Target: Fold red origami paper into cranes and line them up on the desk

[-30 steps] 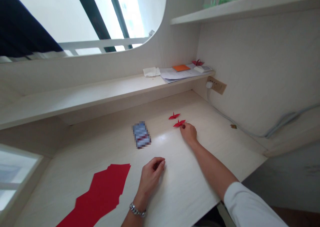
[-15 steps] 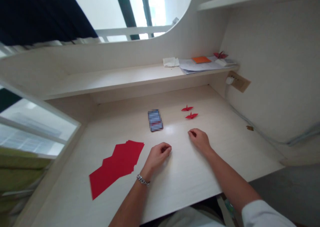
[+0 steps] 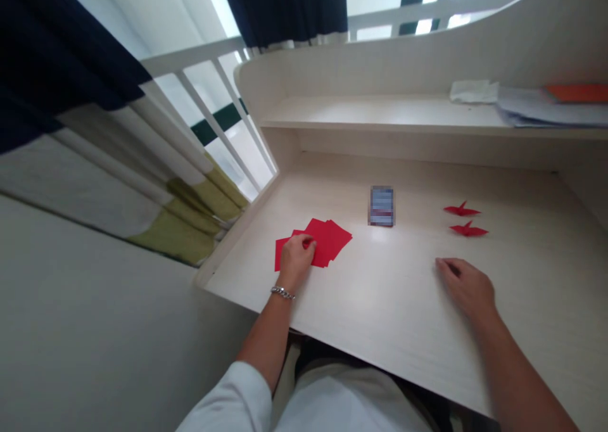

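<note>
A pale table [image 3: 380, 292] carries fanned red sheets [image 3: 330, 242] at its left. The right hand [image 3: 468, 286] rests near the table's right side, thumb and fingertips pressed together. The left hand [image 3: 297, 259] is curled over the sheets; whether it pinches one, I cannot tell. A pixelated rectangular item [image 3: 382, 206] lies between the sheets and two small red folded birds [image 3: 468, 230], which sit just beyond the right hand.

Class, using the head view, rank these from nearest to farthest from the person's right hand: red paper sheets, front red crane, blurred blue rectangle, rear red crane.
1. Front red crane: just beyond the right hand.
2. Rear red crane: behind the first.
3. Blurred blue rectangle: ahead, leftward.
4. Red paper sheets: farthest left.
</note>
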A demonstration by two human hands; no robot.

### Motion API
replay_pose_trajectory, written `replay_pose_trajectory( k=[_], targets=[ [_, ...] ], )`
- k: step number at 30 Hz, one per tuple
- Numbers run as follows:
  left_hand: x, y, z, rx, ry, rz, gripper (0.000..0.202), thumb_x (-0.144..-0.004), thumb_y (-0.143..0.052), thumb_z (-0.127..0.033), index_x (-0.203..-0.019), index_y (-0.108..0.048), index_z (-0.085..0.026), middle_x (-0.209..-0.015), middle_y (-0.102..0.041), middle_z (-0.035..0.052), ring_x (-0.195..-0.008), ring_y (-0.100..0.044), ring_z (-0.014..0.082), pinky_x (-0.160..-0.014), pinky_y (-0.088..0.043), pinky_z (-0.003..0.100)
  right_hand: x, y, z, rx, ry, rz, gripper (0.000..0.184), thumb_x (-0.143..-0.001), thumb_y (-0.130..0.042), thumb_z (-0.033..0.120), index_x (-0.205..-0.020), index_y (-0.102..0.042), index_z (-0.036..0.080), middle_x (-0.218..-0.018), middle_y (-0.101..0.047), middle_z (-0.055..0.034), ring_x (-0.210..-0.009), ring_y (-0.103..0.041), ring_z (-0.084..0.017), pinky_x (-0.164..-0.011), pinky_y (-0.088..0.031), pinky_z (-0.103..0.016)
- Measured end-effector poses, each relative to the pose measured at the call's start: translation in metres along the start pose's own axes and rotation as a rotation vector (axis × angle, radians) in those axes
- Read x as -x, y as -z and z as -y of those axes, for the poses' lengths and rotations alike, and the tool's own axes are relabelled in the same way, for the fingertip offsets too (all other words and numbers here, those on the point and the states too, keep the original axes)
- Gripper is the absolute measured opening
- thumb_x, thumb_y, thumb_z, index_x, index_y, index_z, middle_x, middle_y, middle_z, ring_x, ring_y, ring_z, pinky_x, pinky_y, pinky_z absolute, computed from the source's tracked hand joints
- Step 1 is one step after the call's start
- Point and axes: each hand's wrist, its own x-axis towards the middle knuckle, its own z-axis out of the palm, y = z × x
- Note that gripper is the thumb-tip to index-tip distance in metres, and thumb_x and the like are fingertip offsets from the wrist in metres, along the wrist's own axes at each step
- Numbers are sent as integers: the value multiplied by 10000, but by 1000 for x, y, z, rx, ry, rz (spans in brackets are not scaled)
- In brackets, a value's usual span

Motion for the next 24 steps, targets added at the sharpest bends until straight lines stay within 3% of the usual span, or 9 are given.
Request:
replay_pose_trajectory(
  k=[4, 6, 15, 19, 24],
  targets=[
    [-24, -3, 4, -96, 25, -17, 416, -785, -614, -467, -1063, -664, -162, -1062, -643, 146, -1007, -599, 274, -904, -451, 374, 0, 1, 0, -2, -11, -10, 397, -834, -458, 542, -935, -719, 260, -997, -718, -23, -863, -637, -245, -677, -432, -322],
    [-30, -9, 1, -233, 63, 55, 490, -762, -619, -531, -1089, -645, -168, -1107, -612, 158, -1036, -583, 291, -882, -456, 375, 0, 2, 1, -7, -13, -10, 401, -832, -456, 539, -934, -721, 255, -980, -721, -27, -843, -637, -242, -676, -433, -322],
    [-42, -19, -5, -279, 156, 144, 461, -719, -678, -506, -1006, -682, -146, -1137, -609, 216, -1019, -602, 328, -772, -474, 370, -1, 0, -3, -44, 32, -37, 439, -824, -443, 541, -932, -733, 229, -958, -727, -57, -810, -639, -253, -663, -437, -330],
    [-43, -19, -8, -288, 167, 143, 511, -718, -687, -477, -1084, -653, -122, -1161, -604, 234, -1030, -602, 328, -781, -465, 365, -1, 0, -3, -60, 38, -34, 435, -822, -451, 541, -932, -734, 230, -966, -729, -56, -820, -640, -248, -676, -441, -327],
    [-42, -19, -10, -294, 162, 164, 438, -735, -674, -463, -1010, -682, -122, -1073, -653, 216, -979, -629, 308, -765, -463, 339, -2, 1, -4, -62, 16, -7, 418, -817, -461, 541, -928, -734, 244, -954, -730, -41, -828, -647, -243, -673, -437, -323]
  ],
)
